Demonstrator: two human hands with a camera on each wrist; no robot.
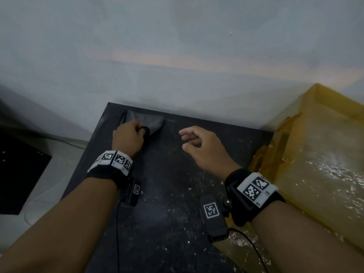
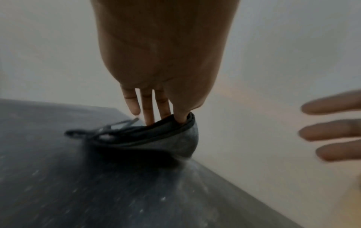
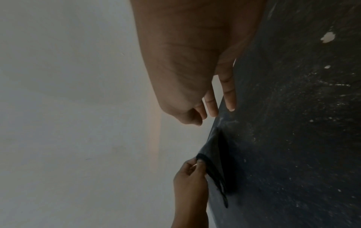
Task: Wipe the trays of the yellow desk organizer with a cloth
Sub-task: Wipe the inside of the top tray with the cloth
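Note:
A dark grey cloth (image 1: 150, 120) with a black hem lies near the back left corner of the black table (image 1: 167, 194). My left hand (image 1: 129, 134) pinches its near edge between thumb and fingers; the left wrist view shows my fingers (image 2: 148, 111) tucked behind the raised hem of the cloth (image 2: 175, 141). My right hand (image 1: 197, 142) hovers to the right of the cloth, fingers loosely bent and holding nothing. In the right wrist view my right hand (image 3: 210, 111) is apart from the cloth (image 3: 215, 155). The yellow desk organizer (image 1: 315, 164) stands at the right, its top tray dusty.
A pale wall (image 1: 177, 46) rises directly behind the table. White specks and dust are scattered over the table's front. A black panel (image 1: 17, 170) and a thin cable lie on the floor at the left, beyond the table's left edge.

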